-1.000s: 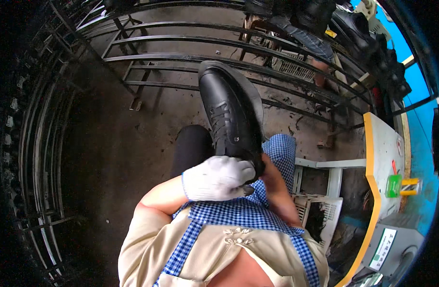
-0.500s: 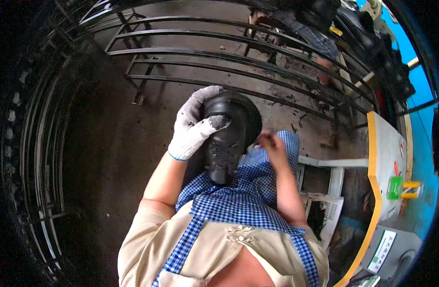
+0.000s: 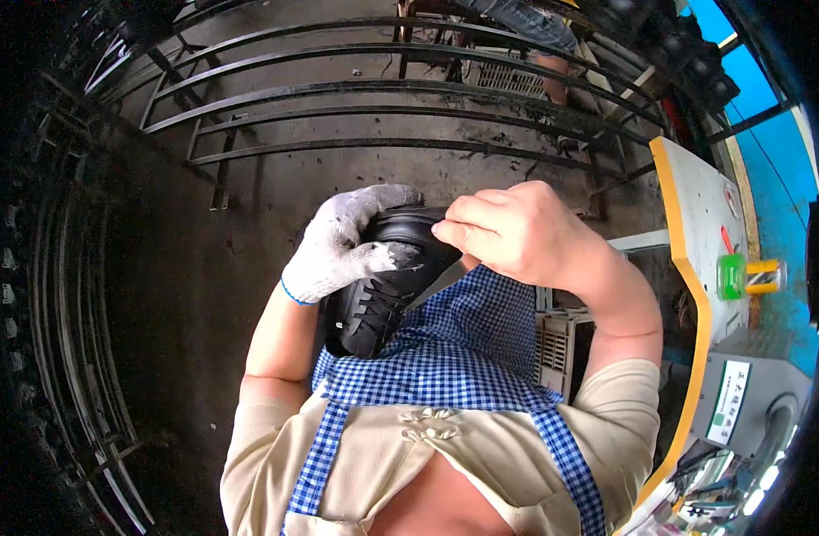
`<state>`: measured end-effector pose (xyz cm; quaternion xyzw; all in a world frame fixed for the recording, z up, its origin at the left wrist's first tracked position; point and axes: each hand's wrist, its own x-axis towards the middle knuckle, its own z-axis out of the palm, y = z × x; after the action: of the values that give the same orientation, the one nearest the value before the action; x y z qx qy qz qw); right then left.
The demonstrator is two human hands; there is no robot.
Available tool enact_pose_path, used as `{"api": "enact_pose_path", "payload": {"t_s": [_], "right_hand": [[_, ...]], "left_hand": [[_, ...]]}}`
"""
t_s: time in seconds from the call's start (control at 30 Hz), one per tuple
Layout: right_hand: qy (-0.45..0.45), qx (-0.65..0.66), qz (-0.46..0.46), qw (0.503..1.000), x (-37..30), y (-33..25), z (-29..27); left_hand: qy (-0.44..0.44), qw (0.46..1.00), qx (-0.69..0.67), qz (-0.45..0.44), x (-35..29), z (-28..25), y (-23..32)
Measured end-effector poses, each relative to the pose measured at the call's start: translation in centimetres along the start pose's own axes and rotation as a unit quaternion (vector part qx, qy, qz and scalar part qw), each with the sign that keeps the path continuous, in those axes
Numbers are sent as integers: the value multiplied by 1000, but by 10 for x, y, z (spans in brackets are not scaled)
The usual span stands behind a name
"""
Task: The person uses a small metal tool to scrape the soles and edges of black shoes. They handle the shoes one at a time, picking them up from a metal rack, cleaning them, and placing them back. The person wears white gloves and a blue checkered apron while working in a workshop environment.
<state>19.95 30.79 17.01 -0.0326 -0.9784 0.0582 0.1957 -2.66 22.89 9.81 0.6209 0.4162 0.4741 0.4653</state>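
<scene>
A black lace-up shoe (image 3: 371, 308) is held in front of my apron, its laced front tilted down toward me. My left hand (image 3: 334, 243), in a white-grey knitted glove, is closed around the heel end, with the thumb pressed near the opening. My bare right hand (image 3: 517, 234) comes in from the right, its thumb and fingers closed in a pinch on the shoe's right edge. The hand covers part of that edge, so whether anything small is between the fingertips cannot be seen. Below lies the blue checked apron (image 3: 427, 380) across my lap.
A low black metal rack (image 3: 365, 87) spans the floor ahead. At right stands a white table with a yellow edge (image 3: 686, 241), carrying a green-lidded jar (image 3: 731, 277) and a grey machine (image 3: 753, 393). A pale plastic crate (image 3: 554, 348) sits beneath. Far off, a person's leg (image 3: 552, 76) shows.
My right hand has come up from beside the apron to the shoe's edge and closed there. The shoe has turned in my left hand, bringing its laces into view.
</scene>
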Motion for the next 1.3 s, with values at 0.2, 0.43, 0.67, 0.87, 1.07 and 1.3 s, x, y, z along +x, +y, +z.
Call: {"api": "enact_pose_path", "payload": {"t_s": [0.2, 0.43, 0.67, 0.87, 1.07, 1.3], "right_hand": [[-163, -63, -12, 985, 10, -14, -21], [-154, -75, -30, 985, 2, -8, -1], [-103, 25, 6, 994, -4, 7, 2], [-22, 207, 82, 975, -11, 22, 4], [108, 491, 183, 845, -45, 54, 46], [115, 566, 444, 685, -72, 42, 141]], "left_hand": [[-59, 994, 81, 41, 6, 9, -5], [-87, 994, 66, 9, 7, 16, -2], [-96, 994, 18, -40, 11, 16, -3], [-88, 994, -37, -58, 16, 11, -2], [40, 982, -164, -81, 13, -6, -3], [259, 951, -154, 62, 21, -13, 1]]}}
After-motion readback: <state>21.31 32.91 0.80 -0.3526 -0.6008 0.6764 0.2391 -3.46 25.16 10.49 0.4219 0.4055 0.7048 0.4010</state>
